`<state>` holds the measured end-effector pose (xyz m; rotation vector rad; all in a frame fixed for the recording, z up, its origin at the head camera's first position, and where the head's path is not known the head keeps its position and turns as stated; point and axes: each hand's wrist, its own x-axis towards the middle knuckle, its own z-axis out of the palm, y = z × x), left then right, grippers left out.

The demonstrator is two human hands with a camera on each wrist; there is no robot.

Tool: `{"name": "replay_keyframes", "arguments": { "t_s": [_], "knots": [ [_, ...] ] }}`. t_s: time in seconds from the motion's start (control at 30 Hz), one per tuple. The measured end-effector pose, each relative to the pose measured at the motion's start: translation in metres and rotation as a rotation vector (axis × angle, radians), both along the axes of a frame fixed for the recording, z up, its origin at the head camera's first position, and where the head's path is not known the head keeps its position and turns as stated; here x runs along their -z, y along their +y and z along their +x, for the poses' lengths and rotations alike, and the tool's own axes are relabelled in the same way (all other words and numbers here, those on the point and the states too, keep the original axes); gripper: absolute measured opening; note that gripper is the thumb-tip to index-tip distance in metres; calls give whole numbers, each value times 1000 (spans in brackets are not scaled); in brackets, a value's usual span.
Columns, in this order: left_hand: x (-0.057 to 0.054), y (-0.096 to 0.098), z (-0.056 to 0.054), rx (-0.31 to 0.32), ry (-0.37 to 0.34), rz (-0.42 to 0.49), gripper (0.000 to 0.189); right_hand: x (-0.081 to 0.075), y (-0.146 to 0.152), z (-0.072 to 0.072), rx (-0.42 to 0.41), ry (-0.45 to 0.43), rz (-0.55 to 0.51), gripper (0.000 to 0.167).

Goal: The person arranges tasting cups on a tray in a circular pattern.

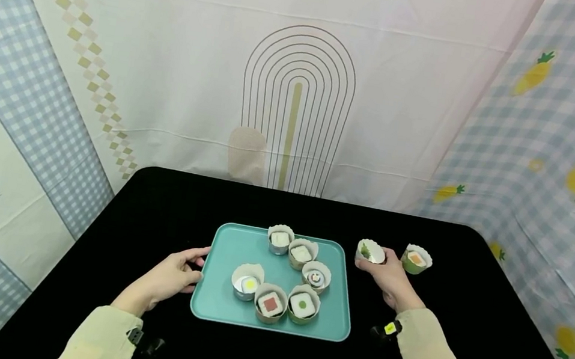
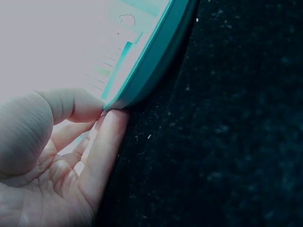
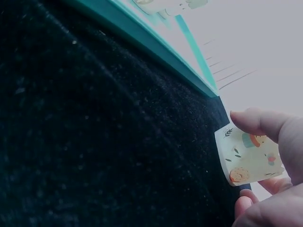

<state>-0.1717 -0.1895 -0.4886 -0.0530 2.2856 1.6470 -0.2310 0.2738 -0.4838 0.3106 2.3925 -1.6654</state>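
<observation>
A teal tray point(image 1: 268, 328) lies on the black table, bearing several paper baking cups. At its left edge, my left hand point(image 1: 171, 276) pinches the rim, thumb above and fingertips against the side, as the left wrist view shows. Off the tray's right side, my right hand point(image 1: 391, 278) grips a paper baking cup point(image 1: 369, 252) with something green inside. The right wrist view shows the printed side of this cup point(image 3: 248, 156) between thumb and fingers. Just right of that hand stands another paper cup point(image 1: 417, 259), green outside, with an orange-topped white piece.
On the tray, cups with plain white squares point(image 1: 280, 239) stand at the back. A cup with a swirled piece point(image 1: 316, 277) sits at the right. Along the front are cups with yellow-centred point(image 1: 248, 283), red-topped point(image 1: 270, 304) and green-dotted point(image 1: 303, 305) pieces. Curtains point(image 1: 198, 71) hang behind the table.
</observation>
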Motion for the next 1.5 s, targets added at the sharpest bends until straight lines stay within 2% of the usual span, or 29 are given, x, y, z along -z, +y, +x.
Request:
{"name": "replay_keyframes", "arguments": {
  "t_s": [0.3, 0.63, 0.9, 1.2, 1.37, 1.5],
  "knots": [
    [0, -2, 2, -5, -2, 0, 61, -2, -3, 2, 3, -19, -25, 82],
    [1, -2, 2, -2, -6, 1, 60, -1, -2, 3, 5, 9, -36, 81],
    [1, 1, 2, -7, -17, -3, 60, 1, 1, 3, -1, -10, -17, 80],
    [-2, 3, 1, -10, -11, 5, 59, -14, 9, 3, -15, -97, -6, 90],
    [-2, 3, 1, -6, -18, -3, 60, -22, 5, 5, 2, -83, -12, 89],
    [-3, 1, 1, -11, -12, -1, 60, -31, -3, 5, 12, -51, -78, 87]
  ]
}}
